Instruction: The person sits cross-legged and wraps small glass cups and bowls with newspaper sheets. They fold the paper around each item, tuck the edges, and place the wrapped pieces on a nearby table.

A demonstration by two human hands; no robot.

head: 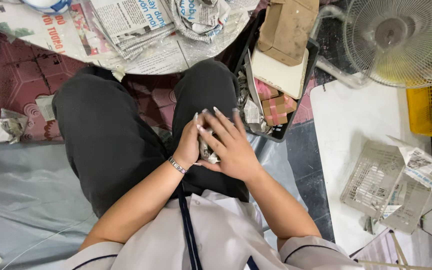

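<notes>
Two hands meet over our right knee: our left hand (188, 145) and right hand (231, 145) press together around a small newspaper-wrapped bundle (207, 150), fingers closed on it. Just beyond, a black tray (281, 131) holds pink-taped cardboard boxes (276, 107) and a brown carton (286, 30). Stacked newspapers (141, 30) lie ahead; a white fan (401, 40) stands right.

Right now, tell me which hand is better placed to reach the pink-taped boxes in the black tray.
Probably the right hand: it lies nearer the black tray and its pink-taped boxes. The left hand sits farther, both clasping a paper-wrapped item.
</notes>
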